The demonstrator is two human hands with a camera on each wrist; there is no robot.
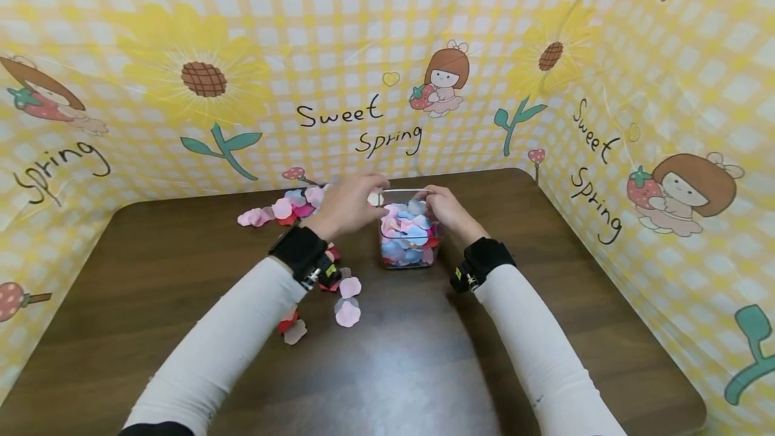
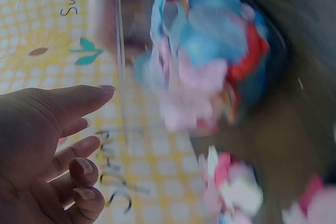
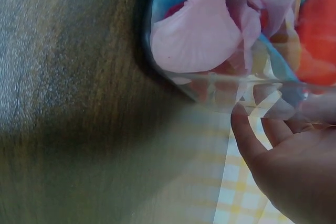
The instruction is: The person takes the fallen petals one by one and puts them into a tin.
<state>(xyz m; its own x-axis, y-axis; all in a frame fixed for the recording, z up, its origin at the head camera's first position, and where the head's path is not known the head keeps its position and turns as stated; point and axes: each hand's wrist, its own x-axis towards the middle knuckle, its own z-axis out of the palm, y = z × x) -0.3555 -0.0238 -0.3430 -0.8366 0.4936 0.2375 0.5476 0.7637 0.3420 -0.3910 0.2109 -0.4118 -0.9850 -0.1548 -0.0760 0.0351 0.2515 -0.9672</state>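
Pink petals (image 1: 348, 315) littering brown table (image 1: 175, 268), left hand (image 1: 347, 206) fingers apart, right hand (image 1: 451, 210) gripping clear petal-filled box (image 1: 409, 253)

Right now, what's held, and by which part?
The right hand grips the clear box by its rim, at the far right; the left hand holds nothing visible.

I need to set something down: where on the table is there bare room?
Bare table shows right of the right sleeve, left of the left sleeve, and between the sleeves, in front of the container. It's crowded around the left hand, with loose petals beside it and nearer the camera.
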